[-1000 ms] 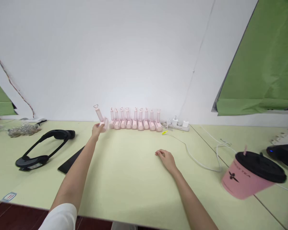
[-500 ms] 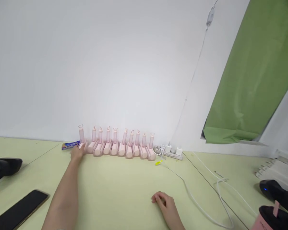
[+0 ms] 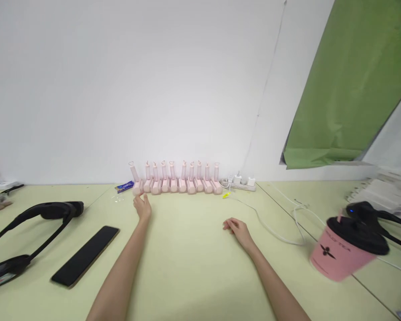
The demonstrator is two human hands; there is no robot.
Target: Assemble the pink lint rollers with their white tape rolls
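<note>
A row of several matching pale pink items [image 3: 182, 185] stands along the wall. Each shows an upright translucent tube with a small cord or loop on top, behind a thick pink piece lying with its rounded end towards me. My left hand [image 3: 142, 206] is just in front of the leftmost pink item [image 3: 137, 187], its fingers a little apart and nothing visible in them. Whether a fingertip touches that item, I cannot tell. My right hand [image 3: 237, 230] rests on the table to the right, fingers loosely curled in, with nothing seen in it.
Left of the row lies a blue packet [image 3: 124, 187]. A black phone [image 3: 85, 256] and a black headset [image 3: 50, 211] lie at left. On the right are a power strip [image 3: 245, 185], a white cable [image 3: 269, 225], a pink lidded cup [image 3: 342, 252] and another black device [image 3: 364, 211].
My left hand has drawn back from the leftmost pink item, towards me. The right hand stays on the table, still curled. The view has shifted, showing more of the headset and cup.
</note>
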